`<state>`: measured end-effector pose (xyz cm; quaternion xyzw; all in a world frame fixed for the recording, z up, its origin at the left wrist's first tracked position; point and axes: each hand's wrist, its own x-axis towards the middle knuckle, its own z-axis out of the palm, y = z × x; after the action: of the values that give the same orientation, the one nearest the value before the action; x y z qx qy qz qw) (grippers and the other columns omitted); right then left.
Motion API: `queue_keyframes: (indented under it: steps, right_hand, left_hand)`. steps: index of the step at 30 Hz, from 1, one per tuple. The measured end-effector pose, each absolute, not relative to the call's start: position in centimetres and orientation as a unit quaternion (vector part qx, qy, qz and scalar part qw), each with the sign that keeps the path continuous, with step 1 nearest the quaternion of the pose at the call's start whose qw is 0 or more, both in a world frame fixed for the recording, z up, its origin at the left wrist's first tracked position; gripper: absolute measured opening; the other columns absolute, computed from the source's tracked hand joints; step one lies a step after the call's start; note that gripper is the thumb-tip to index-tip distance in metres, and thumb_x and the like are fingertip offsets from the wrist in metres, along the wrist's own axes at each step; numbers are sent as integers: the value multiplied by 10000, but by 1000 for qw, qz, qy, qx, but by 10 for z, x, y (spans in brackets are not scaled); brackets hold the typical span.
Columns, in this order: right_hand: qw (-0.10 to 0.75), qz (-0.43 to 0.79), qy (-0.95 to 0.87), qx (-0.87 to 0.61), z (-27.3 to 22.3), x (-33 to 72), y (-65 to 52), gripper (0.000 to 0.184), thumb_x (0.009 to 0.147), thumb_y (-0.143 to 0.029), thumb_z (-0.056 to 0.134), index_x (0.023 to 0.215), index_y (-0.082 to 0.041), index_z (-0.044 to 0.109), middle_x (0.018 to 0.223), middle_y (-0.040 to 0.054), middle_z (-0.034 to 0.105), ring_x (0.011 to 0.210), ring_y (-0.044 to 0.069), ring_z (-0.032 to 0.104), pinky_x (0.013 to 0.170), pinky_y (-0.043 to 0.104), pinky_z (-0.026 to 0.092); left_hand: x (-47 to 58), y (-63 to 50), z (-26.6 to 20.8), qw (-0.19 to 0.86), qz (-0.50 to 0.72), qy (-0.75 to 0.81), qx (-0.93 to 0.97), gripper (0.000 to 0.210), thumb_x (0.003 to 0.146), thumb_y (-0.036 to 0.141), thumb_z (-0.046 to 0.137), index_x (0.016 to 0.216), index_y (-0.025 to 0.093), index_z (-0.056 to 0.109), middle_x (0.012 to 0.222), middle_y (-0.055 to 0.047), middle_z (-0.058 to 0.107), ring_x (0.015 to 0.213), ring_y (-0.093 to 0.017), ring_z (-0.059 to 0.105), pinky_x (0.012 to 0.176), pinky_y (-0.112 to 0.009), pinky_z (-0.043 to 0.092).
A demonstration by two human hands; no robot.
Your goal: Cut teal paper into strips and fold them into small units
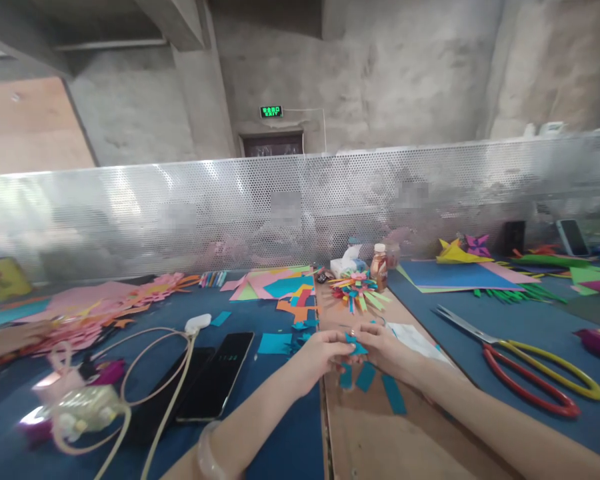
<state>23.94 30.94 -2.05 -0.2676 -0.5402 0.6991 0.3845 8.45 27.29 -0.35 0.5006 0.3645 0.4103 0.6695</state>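
Note:
My left hand (329, 353) and my right hand (377, 345) meet over the brown board in the middle. Both have their fingers closed on one small piece of blue paper (359, 347), pinched between them. Below the hands several blue paper strips (393, 395) lie on the board. Just left of my left hand is a flat blue paper rectangle (275, 343), with small cut blue pieces (300, 341) beside it. Beyond my hands sits a multicoloured paper-strip ornament (357, 288). My fingers partly hide the held paper.
Large scissors (525, 363) with red and yellow handles lie at right. Phones (217, 377) and a looped cable (167, 400) lie at left. A brown bottle (379, 267) and tissues (347, 262) stand behind. Another person's hand (15, 340) is at far left. A perforated metal panel (260, 213) closes the back.

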Motion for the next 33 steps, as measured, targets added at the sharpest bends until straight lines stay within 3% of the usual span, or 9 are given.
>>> queue_keyframes:
  steps: [7,17,26,33]
  right_hand:
    - [380,681,-557,-285,-21,237,308,263,639,-371,662,667,-160,509,569,-41,519,501,91,503,469,215,388]
    - [393,634,-594,-300,-22,238,310,242,651,-363,651,682,-156,530,579,-56,498,498,68,455,475,196,349]
    - [381,619,-619,-299,-22,238,310,279,654,-416,627,704,-166,514,591,-41,516,530,98,497,504,218,366]
    - [390,592,-638,-302,-17,240,307,220,675,-360,630,707,-164,535,610,-52,500,539,71,455,516,194,339]
  left_hand:
    - [84,275,-6,664,416,379,492,150,575,241,634,658,153,545,578,15,561,586,-116,556,534,-211,365]
    - [85,277,-7,638,410,406,510,129,602,250,605,635,152,527,578,-14,611,557,-124,566,526,-221,386]
    - [85,274,-1,620,417,410,523,133,591,252,605,613,146,527,565,-8,600,549,-123,564,520,-221,386]
    - [87,273,-3,646,421,382,509,137,609,237,593,642,145,498,604,-36,621,516,-134,582,547,-262,432]
